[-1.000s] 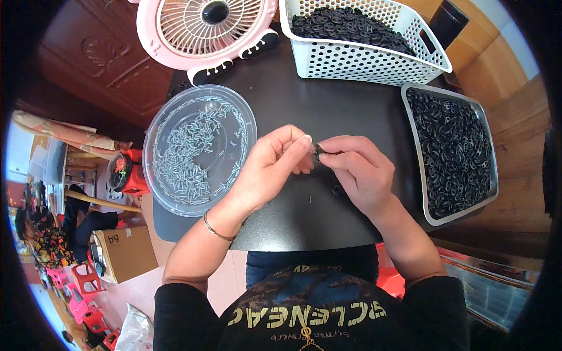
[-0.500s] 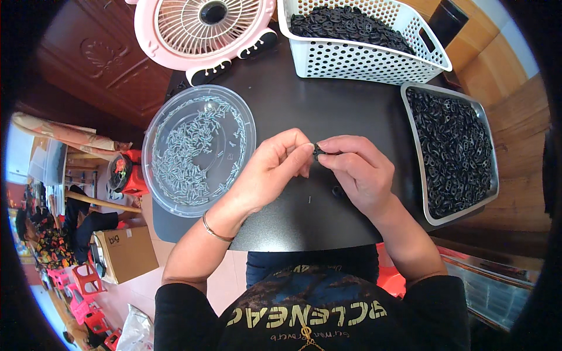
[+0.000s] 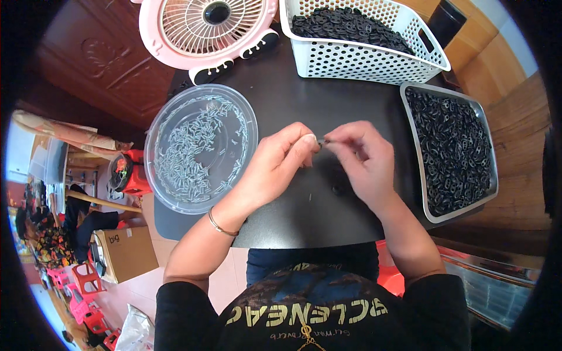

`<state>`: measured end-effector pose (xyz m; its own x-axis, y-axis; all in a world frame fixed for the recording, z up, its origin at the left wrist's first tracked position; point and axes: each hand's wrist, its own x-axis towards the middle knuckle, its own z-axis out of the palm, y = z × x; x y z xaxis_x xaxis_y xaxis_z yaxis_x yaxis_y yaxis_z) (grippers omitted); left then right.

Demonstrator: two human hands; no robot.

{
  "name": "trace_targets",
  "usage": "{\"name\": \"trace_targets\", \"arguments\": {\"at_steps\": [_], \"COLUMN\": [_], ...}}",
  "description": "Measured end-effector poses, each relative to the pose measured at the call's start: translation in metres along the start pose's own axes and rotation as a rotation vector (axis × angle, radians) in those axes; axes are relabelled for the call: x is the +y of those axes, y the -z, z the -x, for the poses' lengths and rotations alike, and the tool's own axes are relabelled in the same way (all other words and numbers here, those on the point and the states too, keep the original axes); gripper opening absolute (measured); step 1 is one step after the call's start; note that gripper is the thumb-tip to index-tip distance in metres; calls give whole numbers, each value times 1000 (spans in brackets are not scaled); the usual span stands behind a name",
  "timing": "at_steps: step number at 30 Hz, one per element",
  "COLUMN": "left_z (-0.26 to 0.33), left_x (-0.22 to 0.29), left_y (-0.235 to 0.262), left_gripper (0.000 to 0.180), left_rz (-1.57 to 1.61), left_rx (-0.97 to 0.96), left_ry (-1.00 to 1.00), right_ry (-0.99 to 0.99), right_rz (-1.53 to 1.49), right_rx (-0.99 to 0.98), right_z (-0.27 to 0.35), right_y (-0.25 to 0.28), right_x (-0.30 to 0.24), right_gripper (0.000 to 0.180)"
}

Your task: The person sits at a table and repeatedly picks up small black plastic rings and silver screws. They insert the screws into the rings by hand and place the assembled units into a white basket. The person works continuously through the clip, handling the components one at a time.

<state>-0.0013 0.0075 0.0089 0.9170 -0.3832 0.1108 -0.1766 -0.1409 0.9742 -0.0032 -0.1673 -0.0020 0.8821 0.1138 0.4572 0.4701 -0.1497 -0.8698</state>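
Over the middle of the table, my left hand [image 3: 284, 153] pinches a small black plastic part [image 3: 319, 144] between thumb and forefinger. My right hand [image 3: 364, 157] meets it from the right, its thumb and forefinger closed on the part's other end. The fingers hide most of the piece, and the right hand is slightly blurred. Below them a single short metal pin [image 3: 309, 197] lies on the black table [image 3: 281, 225]. Another black part [image 3: 337, 189] rests beside my right wrist. To the left stands a round clear tub [image 3: 254, 131] of short silvery pins [image 3: 190, 146].
A steel tray [image 3: 413, 149] heaped with black oval parts [image 3: 451, 152] stands at the right. Behind are a white perforated basket [image 3: 363, 61] of similar parts and a pink fan [image 3: 153, 32]. A cardboard box [image 3: 129, 254] and red stools [image 3: 88, 279] are on the floor at left.
My right hand has shifted slightly right and up, its fingertips drawn back toward one end of the black part. My left hand keeps its pinch nearly in place.
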Motion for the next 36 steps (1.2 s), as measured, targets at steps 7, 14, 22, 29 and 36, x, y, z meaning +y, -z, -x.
{"name": "trace_targets", "arguments": {"at_steps": [7, 14, 22, 29, 36], "left_z": [-1, -1, 4, 2, -2], "left_x": [1, -11, -7, -7, -1], "left_y": [-19, -30, -31, -21, 3], "left_gripper": [28, 30, 21, 15, 8], "left_rz": [-561, -767, -732, -582, 547], "left_rx": [-75, -190, -307, -213, 67], "left_ry": [-462, -497, -471, -367, 85], "right_ry": [-241, -281, -172, -265, -310], "right_rz": [-342, -396, -363, -363, -324], "right_rx": [107, 90, -2, 3, -85], "right_z": [-14, -15, -26, -28, -18], "right_y": [20, 22, 16, 9, 7], "right_x": [3, -1, -19, -15, -2], "right_gripper": [15, 14, 12, 14, 16]}}
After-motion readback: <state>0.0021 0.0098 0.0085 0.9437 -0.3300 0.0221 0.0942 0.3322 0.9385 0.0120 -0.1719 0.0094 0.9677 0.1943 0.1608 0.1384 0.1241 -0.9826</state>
